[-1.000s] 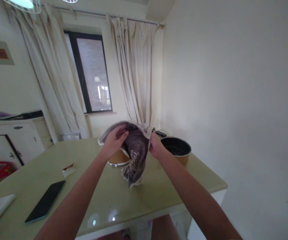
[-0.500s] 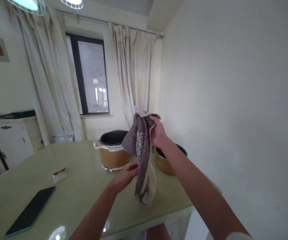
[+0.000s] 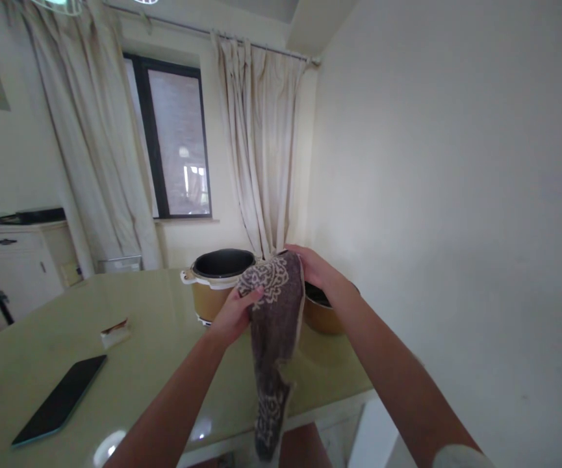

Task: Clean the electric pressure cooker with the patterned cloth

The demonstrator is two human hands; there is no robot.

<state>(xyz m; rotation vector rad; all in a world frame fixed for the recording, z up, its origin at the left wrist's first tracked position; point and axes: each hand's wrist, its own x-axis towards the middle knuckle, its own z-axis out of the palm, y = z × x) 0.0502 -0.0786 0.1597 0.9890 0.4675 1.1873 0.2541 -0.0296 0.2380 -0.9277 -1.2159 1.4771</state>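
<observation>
A grey-brown patterned towel (image 3: 275, 325) hangs lengthwise in front of me, over the table's near right part. My left hand (image 3: 234, 313) pinches its upper left corner. My right hand (image 3: 316, 266) grips the upper right corner, fingers spread over the cloth's top edge. The towel's lower end dangles past the table edge. Behind the towel stands a tan cooker base (image 3: 215, 281) with a black inside. A tan inner pot (image 3: 322, 313) sits to the right of it, partly hidden by my right hand and the cloth.
The pale green table (image 3: 154, 364) carries a dark phone (image 3: 59, 400) at the front left and a small wrapped item (image 3: 115, 332) beyond it. A white cabinet (image 3: 12, 266) stands at the left. Curtains and a window fill the back wall; a bare wall runs along the right.
My left hand rose from the towel's lower part to its upper left corner. My right hand dropped lower, and the towel now hangs stretched out, longer and flatter.
</observation>
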